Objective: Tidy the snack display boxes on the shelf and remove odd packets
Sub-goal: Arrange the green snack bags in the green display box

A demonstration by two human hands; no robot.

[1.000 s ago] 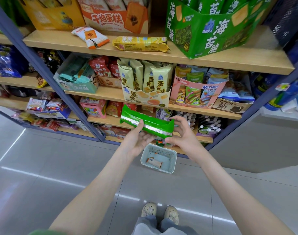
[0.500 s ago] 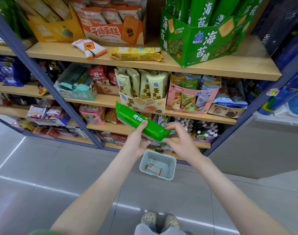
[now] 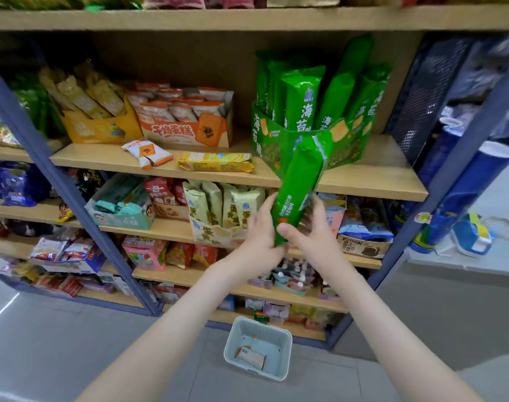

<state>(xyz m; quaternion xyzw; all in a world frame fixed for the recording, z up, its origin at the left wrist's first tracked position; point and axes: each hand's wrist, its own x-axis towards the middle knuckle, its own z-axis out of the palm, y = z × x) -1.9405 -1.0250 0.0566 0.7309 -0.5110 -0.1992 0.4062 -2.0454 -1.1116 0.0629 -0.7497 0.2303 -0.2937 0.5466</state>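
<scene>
Green packet (image 3: 298, 187): long, slim pillow pack of glossy film, white print down its face, crimped seal at the top end.
Long axis: near upright, leaning a little right; top end up toward the green display box (image 3: 350, 142), bottom end down in the hands.
Position: in the air in front of the shelf board (image 3: 378, 175), top end overlapping the box's front wall in view; cannot tell whether touching it.
Left hand (image 3: 259, 227): wrapped round the packet's lower left edge, fingers curled onto it.
Right hand (image 3: 311, 236): clamped on the lower end, thumb across the front face, fingers behind and blurred.
Hands together: side by side at the packet's foot, close to touching.
Green display box: printed card, open top, front wall cut low, one corner turned forward; full of matching green packets standing on end, some leaning right.
Shelf board: flat, pale wood-look, carried on blue-grey uprights (image 3: 73, 198).
Loose on the board: a short orange-and-white packet (image 3: 147, 153) and a long yellow packet (image 3: 215, 162), both lying flat, left of the green box.
Further left: an orange-and-white display box (image 3: 186, 132), then a yellow display box (image 3: 99, 130), both card.
Basket (image 3: 233, 343): pale plastic, rectangular with rounded corners, perforated walls, on the grey floor (image 3: 73, 358) below the hands; one small packet (image 3: 250, 356) flat inside.
</scene>
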